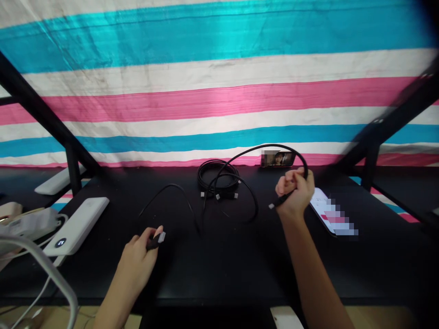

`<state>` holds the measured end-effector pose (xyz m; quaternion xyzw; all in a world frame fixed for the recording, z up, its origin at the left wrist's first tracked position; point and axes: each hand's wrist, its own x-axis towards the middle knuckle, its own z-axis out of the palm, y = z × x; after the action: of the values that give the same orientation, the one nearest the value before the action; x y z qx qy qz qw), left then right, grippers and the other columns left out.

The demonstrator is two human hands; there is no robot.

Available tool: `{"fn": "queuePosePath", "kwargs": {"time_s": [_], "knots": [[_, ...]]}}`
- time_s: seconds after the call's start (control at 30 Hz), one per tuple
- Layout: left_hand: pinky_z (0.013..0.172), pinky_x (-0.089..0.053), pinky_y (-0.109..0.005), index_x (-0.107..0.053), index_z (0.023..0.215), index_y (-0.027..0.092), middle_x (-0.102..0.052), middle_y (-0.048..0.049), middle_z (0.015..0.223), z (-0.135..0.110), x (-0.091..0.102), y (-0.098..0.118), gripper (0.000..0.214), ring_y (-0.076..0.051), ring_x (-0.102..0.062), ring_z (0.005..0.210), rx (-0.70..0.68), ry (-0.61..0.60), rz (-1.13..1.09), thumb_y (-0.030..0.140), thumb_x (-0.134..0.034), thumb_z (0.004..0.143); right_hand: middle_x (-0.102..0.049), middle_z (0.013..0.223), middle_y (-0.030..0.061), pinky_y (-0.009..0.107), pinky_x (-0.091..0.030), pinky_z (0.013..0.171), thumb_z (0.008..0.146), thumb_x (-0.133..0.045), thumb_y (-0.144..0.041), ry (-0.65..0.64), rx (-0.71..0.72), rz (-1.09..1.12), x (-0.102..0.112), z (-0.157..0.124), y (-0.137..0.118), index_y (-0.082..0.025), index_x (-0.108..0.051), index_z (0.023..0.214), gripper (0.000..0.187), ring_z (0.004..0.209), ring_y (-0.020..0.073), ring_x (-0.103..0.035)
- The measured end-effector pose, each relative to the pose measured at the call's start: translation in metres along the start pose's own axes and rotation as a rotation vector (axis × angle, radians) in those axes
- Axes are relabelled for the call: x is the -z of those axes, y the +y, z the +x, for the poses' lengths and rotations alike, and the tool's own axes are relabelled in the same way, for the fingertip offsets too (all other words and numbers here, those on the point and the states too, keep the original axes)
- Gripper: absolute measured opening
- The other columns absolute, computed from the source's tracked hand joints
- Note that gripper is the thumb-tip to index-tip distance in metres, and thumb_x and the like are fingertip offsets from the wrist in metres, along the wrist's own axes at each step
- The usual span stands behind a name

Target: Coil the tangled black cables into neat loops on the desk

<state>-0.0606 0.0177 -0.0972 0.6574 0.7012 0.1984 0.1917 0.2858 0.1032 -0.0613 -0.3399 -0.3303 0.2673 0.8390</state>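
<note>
My left hand [137,253] is closed on a black cable plug [155,241] with a silver metal tip, low over the left middle of the black table. My right hand [297,192] grips a black cable [274,146] by its other visible plug end [281,200], whose silver tip points left. From the right fist the cable arcs up and left, then drops to the tabletop. A thinner loop [171,185] rises behind my left hand; whether both ends belong to one cable I cannot tell. Between and beyond my hands lies a coiled black cable [200,177] with several plugs near it.
At left lie a white power bank [80,224], a white charger [34,225] and a thick white cable [51,265]. A lit phone [320,205] rests right of my right hand. Another phone [284,158] leans at the back against a striped sheet [206,105]. Black frame bars [51,114] slope at both sides.
</note>
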Motion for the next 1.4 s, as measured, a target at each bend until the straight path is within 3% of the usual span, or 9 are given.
{"fn": "queuePosePath", "kwargs": {"time_s": [0.2,0.37,0.5,0.6,0.7,0.8,1.0,1.17,1.4], "knots": [[0.073,-0.041,-0.038,-0.060,0.106,0.016,-0.068,-0.0095,0.081,0.003,0.003,-0.009,0.033,-0.031,-0.058,0.082,-0.013,0.100,0.277,0.028,-0.044,0.079,-0.039,0.054,-0.0112,0.015,-0.016,0.025,0.065,-0.054,-0.018,0.133,0.025,0.103,0.017,0.013,-0.010,-0.024,-0.042,0.075,0.016,0.030,0.0032,-0.030],[0.072,-0.043,-0.035,-0.064,0.095,0.021,-0.066,-0.0061,0.081,0.005,-0.002,-0.006,0.036,-0.026,-0.059,0.078,-0.091,0.135,0.056,0.051,-0.047,0.083,-0.039,0.053,-0.0116,0.014,-0.016,0.025,0.066,-0.056,-0.020,0.087,0.019,0.119,0.017,0.013,-0.011,-0.023,-0.042,0.076,0.018,0.030,0.0030,-0.030],[0.064,-0.043,-0.032,-0.065,0.092,0.023,-0.065,-0.0036,0.077,0.003,0.000,0.003,0.033,-0.019,-0.055,0.063,-0.182,0.150,-0.083,0.052,-0.054,0.079,-0.041,0.054,-0.0115,0.014,-0.020,0.025,0.070,-0.059,-0.022,0.023,0.038,0.073,0.013,0.010,-0.013,-0.025,-0.043,0.077,0.017,0.030,0.0036,-0.032],[0.068,-0.043,-0.032,-0.065,0.091,0.024,-0.066,-0.0040,0.081,0.001,0.003,0.008,0.029,-0.019,-0.056,0.067,-0.243,0.160,-0.105,0.048,-0.056,0.079,-0.045,0.054,-0.0110,0.014,-0.022,0.024,0.074,-0.059,-0.023,-0.028,0.085,0.022,0.010,0.007,-0.013,-0.025,-0.046,0.078,0.014,0.029,0.0041,-0.035],[0.074,-0.043,-0.034,-0.064,0.096,0.024,-0.065,-0.0051,0.087,-0.004,0.004,0.010,0.024,-0.020,-0.057,0.074,-0.297,0.094,-0.100,0.042,-0.057,0.080,-0.050,0.054,-0.0093,0.015,-0.023,0.023,0.079,-0.059,-0.024,-0.067,0.134,-0.045,0.007,0.003,-0.010,-0.023,-0.051,0.079,0.008,0.027,0.0046,-0.038],[0.080,-0.044,-0.037,-0.063,0.103,0.027,-0.065,-0.0062,0.098,-0.012,0.004,0.014,0.024,-0.021,-0.058,0.081,-0.358,-0.068,-0.089,0.033,-0.058,0.080,-0.051,0.054,-0.0084,0.015,-0.023,0.022,0.081,-0.058,-0.026,-0.110,0.126,-0.083,0.003,-0.003,-0.005,-0.022,-0.053,0.080,0.007,0.027,0.0046,-0.040],[0.098,-0.039,-0.046,-0.055,0.121,0.036,-0.058,-0.0028,0.126,-0.029,0.012,0.014,0.064,-0.027,-0.050,0.115,-0.423,-0.384,-0.135,0.005,-0.048,0.065,-0.052,0.056,-0.0078,0.015,-0.026,0.023,0.084,-0.058,-0.032,-0.180,0.050,-0.125,-0.002,-0.011,-0.001,-0.022,-0.053,0.081,0.012,0.027,0.0043,-0.042],[0.106,-0.029,-0.057,-0.049,0.131,0.036,-0.054,-0.0026,0.132,-0.028,0.012,0.007,0.075,-0.032,-0.045,0.123,-0.392,-0.394,-0.227,0.009,-0.046,0.061,-0.054,0.060,-0.0063,0.015,-0.028,0.024,0.086,-0.056,-0.033,-0.274,-0.017,-0.197,-0.004,-0.014,0.002,-0.022,-0.054,0.083,0.012,0.029,0.0045,-0.045],[0.102,-0.035,-0.054,-0.060,0.118,0.032,-0.060,-0.0048,0.122,-0.020,-0.010,0.032,0.034,-0.029,-0.051,0.112,-0.334,-0.239,-0.222,0.036,-0.040,0.090,-0.056,0.064,-0.0044,0.015,-0.030,0.032,0.091,-0.051,-0.027,-0.506,0.034,-0.418,-0.011,-0.030,0.016,-0.019,-0.061,0.086,0.014,0.033,0.0011,-0.043]]}}
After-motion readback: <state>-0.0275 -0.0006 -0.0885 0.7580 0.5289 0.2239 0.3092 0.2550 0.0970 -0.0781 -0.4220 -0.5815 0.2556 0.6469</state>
